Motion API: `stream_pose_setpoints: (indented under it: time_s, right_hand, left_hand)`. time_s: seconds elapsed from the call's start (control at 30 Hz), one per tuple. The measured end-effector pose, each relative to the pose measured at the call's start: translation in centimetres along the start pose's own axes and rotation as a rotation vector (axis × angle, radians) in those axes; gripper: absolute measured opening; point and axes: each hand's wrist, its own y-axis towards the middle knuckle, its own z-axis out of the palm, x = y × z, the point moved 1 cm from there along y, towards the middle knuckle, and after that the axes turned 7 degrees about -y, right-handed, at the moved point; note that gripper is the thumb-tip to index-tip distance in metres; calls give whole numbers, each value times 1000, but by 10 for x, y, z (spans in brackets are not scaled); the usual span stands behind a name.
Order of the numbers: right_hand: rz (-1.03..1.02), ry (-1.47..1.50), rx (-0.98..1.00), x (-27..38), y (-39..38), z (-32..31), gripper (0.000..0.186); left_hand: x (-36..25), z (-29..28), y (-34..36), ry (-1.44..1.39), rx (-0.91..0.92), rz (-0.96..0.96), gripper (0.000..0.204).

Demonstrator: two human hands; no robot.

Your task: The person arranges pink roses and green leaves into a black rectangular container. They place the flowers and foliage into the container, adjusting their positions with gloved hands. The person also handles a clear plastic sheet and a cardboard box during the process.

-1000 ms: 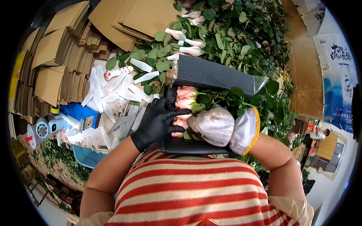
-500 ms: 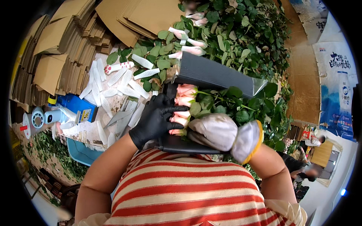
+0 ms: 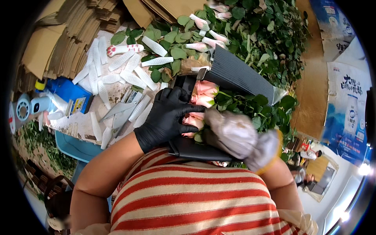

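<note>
Several pink roses [image 3: 204, 94] lie with their heads to the left in a black holder [image 3: 196, 150] in front of my body. My left hand [image 3: 160, 119], in a black glove, has thumb and index finger around a lower pink rose [image 3: 193, 122]; its other fingers are bent. Just right of the heads is my right hand [image 3: 233, 131], in a greyish-white glove, over the stems and leaves. Its fingers are blurred and partly hidden, so what it holds does not show. A black corrugated board [image 3: 243, 74] slants above the roses, beyond my hands.
White mesh sleeves [image 3: 133, 78] lie on the table at left, with scissors [image 3: 119, 111] and a paw-patterned object [image 3: 124, 49]. Farther left are a blue box [image 3: 68, 96] and cardboard stacks [image 3: 43, 47]. Sleeved roses [image 3: 199, 22] and heaped leaves [image 3: 270, 39] lie beyond.
The whole view has shifted a little. My left hand stays at the rose heads, its thumb and index finger around a lower one. My right glove is now more blurred beside them.
</note>
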Motion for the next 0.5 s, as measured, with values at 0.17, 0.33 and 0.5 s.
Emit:
stream_pose_setpoints:
  time_s: [0.17, 0.33, 0.5]
  right_hand:
    - [-24, 64, -85, -13, -1, 18, 41]
    - [-38, 93, -259, -13, -2, 18, 46]
    - [51, 109, -58, -15, -3, 21, 44]
  left_hand:
    - [8, -23, -8, -320, -86, -42, 40]
    - [26, -53, -46, -300, -224, -286, 30]
    - [10, -38, -21, -308, -37, -111, 44]
